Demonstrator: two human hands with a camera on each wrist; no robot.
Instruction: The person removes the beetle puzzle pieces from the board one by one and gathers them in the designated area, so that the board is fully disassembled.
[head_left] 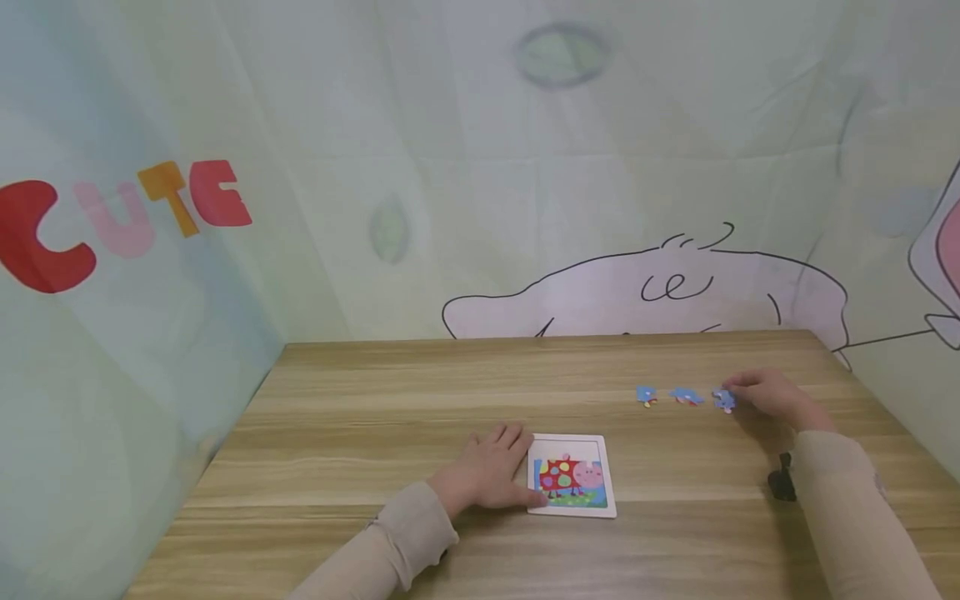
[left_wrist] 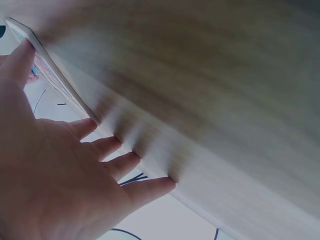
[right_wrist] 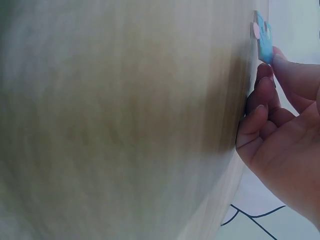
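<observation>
1. With left hand (head_left: 489,468) spread, fingers nearly straight: steadying the board (head_left: 551,450) from its left side, pressing thumb on the near corner and touching forefinger to the edge, seemingly against sliding.
2. With right hand (head_left: 772,396) curled, farther out: pinching a blue piece (head_left: 724,401) by its edge; whether lifted or lying flat, cannot tell.
3. Left of the right hand: a middle piece (head_left: 686,396) and an end piece (head_left: 647,395), thin, knobbed, mostly blue, apparently spaced for separate grasping.
4. Between the hands, on that square, white-rimmed, round-cornered board: a partly filled picture, red, spotted and pink-headed, with bare white beyond.
5. Beneath both hands: smooth, wood-grained table (head_left: 337,433).
6. Beyond both: creased cloth (head_left: 450,167), printed with cartoon outlines and, far left, "CUTE".
</observation>
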